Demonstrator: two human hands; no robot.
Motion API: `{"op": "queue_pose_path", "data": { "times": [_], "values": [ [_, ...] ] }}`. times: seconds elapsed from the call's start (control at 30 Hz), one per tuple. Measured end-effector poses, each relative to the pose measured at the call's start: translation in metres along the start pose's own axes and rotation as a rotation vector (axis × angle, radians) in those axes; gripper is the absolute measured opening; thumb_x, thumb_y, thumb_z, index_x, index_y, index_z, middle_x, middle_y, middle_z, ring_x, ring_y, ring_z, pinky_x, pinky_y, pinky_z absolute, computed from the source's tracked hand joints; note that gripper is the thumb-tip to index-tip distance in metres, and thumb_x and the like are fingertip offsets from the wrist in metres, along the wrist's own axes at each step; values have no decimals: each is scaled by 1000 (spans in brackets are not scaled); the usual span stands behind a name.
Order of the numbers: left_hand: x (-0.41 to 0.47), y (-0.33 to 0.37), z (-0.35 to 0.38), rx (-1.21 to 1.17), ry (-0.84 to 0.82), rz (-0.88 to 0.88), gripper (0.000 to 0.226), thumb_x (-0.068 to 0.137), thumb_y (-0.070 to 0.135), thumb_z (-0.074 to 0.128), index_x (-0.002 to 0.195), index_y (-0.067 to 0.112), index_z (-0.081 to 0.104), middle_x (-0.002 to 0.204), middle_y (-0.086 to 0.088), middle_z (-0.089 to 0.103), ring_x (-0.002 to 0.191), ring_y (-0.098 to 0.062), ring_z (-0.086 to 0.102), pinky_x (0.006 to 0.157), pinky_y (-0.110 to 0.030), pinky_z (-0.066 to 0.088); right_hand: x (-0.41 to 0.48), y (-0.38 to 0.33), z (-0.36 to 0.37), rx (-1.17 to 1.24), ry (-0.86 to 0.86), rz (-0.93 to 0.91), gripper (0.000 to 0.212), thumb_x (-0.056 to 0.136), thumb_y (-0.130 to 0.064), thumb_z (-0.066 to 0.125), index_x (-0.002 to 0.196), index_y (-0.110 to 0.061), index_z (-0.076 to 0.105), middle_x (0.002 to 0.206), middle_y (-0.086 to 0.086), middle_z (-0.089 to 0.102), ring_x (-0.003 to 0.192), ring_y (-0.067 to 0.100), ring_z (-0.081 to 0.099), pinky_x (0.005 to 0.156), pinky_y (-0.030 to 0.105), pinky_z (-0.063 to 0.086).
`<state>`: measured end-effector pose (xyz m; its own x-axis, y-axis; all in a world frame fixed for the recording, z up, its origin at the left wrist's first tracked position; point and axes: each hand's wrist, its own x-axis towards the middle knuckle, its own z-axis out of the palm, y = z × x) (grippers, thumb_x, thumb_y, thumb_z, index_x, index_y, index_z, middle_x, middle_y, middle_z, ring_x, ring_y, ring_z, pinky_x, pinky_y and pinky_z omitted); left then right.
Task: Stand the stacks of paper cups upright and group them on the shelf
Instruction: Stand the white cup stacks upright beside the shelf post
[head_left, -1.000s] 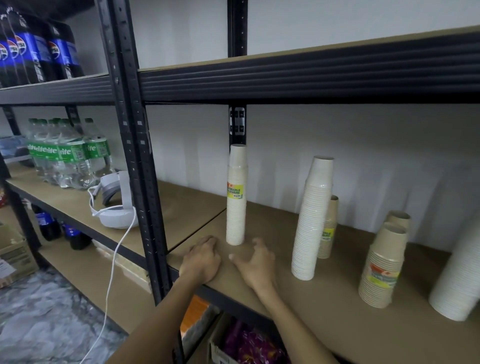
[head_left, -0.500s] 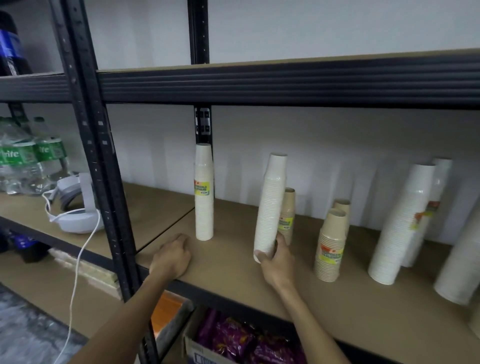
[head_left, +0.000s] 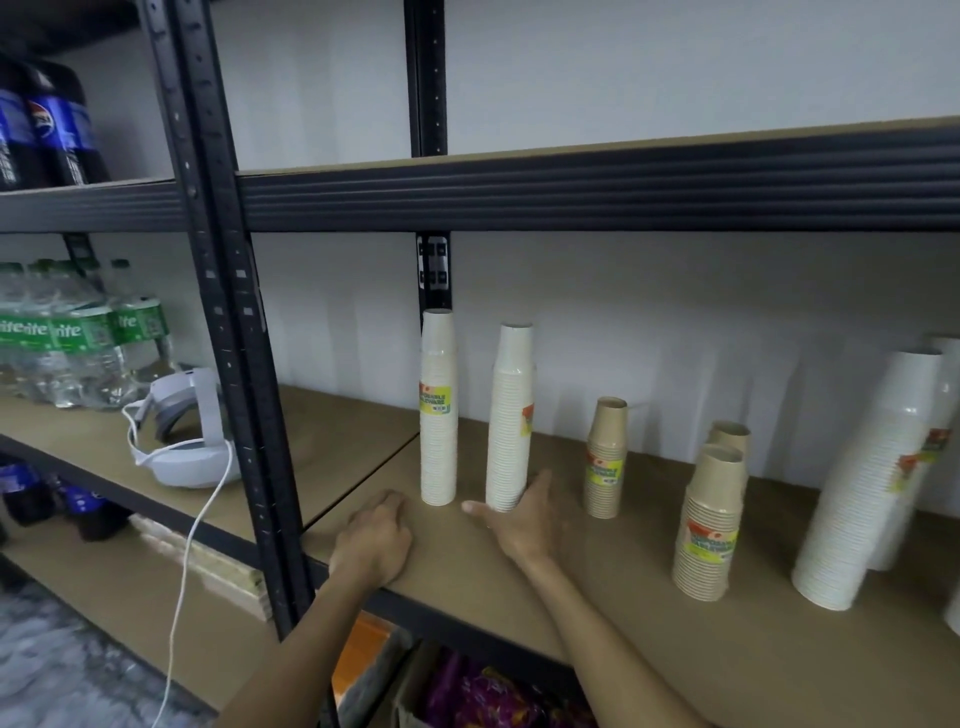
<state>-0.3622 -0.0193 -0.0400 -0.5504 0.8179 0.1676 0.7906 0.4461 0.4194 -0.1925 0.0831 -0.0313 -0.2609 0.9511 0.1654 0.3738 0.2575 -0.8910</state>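
Observation:
On the brown shelf board, two tall white cup stacks stand upright side by side. The left stack carries a yellow label. My right hand wraps the base of the second white stack, thumb on its left and fingers on its right. My left hand lies palm down on the shelf's front edge, just left of the labelled stack, holding nothing. Brown cup stacks stand upright further right: a slim one, a wider front one and another behind it.
Two big white cup stacks lean at the far right. A black upright post divides the shelving. On the left shelf lie a white headset with a dangling cable and green-labelled bottles. An upper shelf beam runs overhead.
My right hand went from the shelf to the second white stack, gripped its base and slid it left, close beside the labelled stack. My left hand stayed on the shelf edge.

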Motion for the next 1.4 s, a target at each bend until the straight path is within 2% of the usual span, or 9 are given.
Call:
{"op": "queue_pose_path", "data": {
  "times": [0.13,0.2,0.43,0.67,0.83,1.03,1.23,1.3,1.4],
  "values": [
    [3,-1,2,7,18,26,45,96,25,32,140,23,43,147,3,42,128,-24,44,106,-37,35,9,5,-14,214,-164,-50,76,71,-8,80,135,-20,40,121,-5,57,107,11,59,72,10,47],
    [2,-1,2,11,20,31,46,96,25,32,140,22,43,148,4,41,130,-23,43,107,-38,33,13,9,-18,204,-232,-77,64,76,1,74,129,-22,46,118,-5,60,98,5,59,65,7,44],
    [3,-3,3,-1,-1,18,47,96,26,32,142,24,40,150,5,39,132,-23,42,109,-39,33,15,3,6,123,-98,-136,75,57,-35,92,115,-18,48,109,-4,61,98,15,62,71,24,48],
    [3,-2,3,-3,24,34,46,97,26,32,141,23,42,149,6,41,130,-23,43,107,-38,33,20,7,-12,140,-232,-127,69,78,-4,76,138,-13,44,116,-8,51,107,11,56,64,5,40],
    [2,-3,3,10,16,29,45,98,27,32,142,23,41,148,3,42,131,-23,43,110,-37,31,19,8,6,80,-68,-143,63,62,-26,89,113,-21,52,108,-7,64,97,13,63,78,30,52],
    [3,-6,3,-8,15,40,44,97,28,32,139,24,44,146,5,44,128,-23,45,107,-39,34,12,11,-2,79,-126,-138,67,62,-39,90,113,-22,49,107,-9,61,95,9,60,76,23,48],
    [9,-10,7,27,17,35,45,98,30,32,141,24,42,149,3,41,131,-25,43,107,-40,34,-16,21,-57,170,611,-110,23,74,-6,75,71,-14,54,64,-4,59,58,7,53,62,29,42],
    [10,-10,9,29,16,34,45,98,30,32,141,24,42,149,2,42,131,-26,43,108,-41,34,-16,26,-66,179,667,-84,26,73,-5,75,87,-12,54,82,4,61,75,20,58,72,37,48],
    [12,-14,11,31,-2,35,47,96,30,34,142,23,41,150,2,40,132,-25,42,109,-42,33,-2,32,-62,143,496,91,75,74,-13,80,138,-11,41,133,16,52,125,33,49,103,43,41]
  ]
}}
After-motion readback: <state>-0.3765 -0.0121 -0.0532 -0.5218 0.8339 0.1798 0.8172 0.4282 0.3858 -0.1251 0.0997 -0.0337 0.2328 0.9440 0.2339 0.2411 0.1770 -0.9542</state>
